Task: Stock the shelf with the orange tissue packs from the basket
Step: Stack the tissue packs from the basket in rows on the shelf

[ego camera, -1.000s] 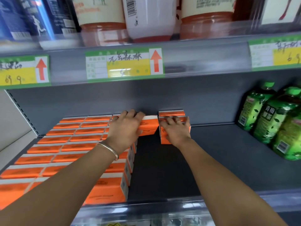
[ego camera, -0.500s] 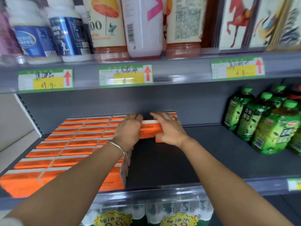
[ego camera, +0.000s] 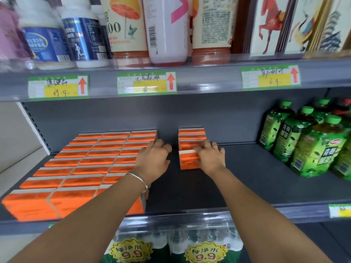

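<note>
the right hand [ego camera: 210, 158] grips the front pack [ego camera: 187, 161], fingers curled over its top edge and thumb against its near face. that pack stands on the shelf [ego camera: 190, 188] near mid-frame, at the 6 o'clock end of a short row [ego camera: 191, 136] of orange packs that runs back to the rear wall, and it touches the one behind it. the left hand [ego camera: 153, 160] is at 9 o'clock of the pack, apart from it, with fingers loosely bent and holding nothing. it hangs at the right edge of the block [ego camera: 85, 168] of orange packs filling the shelf's 9 o'clock side; whether it touches them i cannot tell. a bracelet [ego camera: 137, 178] sits on the left wrist. a bare strip of shelf lies between block and row. green bottles [ego camera: 303, 141] stand at 3 o'clock, well apart from the row. at 12 o'clock, price tags [ego camera: 146, 83] line the upper shelf edge.
</note>
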Motion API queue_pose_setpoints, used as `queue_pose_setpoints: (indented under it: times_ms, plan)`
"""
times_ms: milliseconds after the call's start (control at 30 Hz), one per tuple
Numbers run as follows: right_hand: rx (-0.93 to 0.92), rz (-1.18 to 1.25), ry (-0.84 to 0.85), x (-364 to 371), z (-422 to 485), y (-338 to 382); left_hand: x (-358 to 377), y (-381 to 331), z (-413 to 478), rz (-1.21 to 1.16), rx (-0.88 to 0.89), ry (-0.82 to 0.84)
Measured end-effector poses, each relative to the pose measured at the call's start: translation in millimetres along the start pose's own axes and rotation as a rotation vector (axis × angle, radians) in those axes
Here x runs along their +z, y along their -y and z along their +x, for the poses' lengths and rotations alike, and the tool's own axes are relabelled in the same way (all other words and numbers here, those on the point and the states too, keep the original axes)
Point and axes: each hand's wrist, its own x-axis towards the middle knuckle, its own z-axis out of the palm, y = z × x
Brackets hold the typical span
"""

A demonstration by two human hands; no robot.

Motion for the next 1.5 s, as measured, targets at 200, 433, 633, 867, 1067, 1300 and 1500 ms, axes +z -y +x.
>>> queue_pose_setpoints:
  times_ms: [200,433,633,867,1067,1300,1500]
  plan:
    - [0.102,0.012,-0.004,7.6,12.9,12.5,3.0,13.2,-0.2,0.012,0.016,0.003]
    - [0.084,-0.092,0.06,-4.5,-0.7,29.1,-4.0,21.9,-15.9,0.001,0.014,0.024]
    - [-0.16,-0.005,0.008,-29.4,-32.2,77.6,-32.3,47.9,-55.2,0.04,-0.025,0.028]
    - [-0.535,-0.014,-0.1,-60.2,-93.6,177.7,-62.2,125.5,-155.0,0.141,-0.194,0.048]
    - [-0.784,0.018,-0.126,-55.7,-148.3,272.5,-68.5,197.4,-257.9,0.221,-0.377,0.093]
    - [-0.977,-0.003,0.009,-4.7,-195.6,371.2,-48.7,256.7,-351.9,0.194,-0.568,0.172]
    - [-1.048,-0.045,0.31,70.1,-221.7,431.0,10.0,304.4,-414.4,0.061,-0.735,0.304]
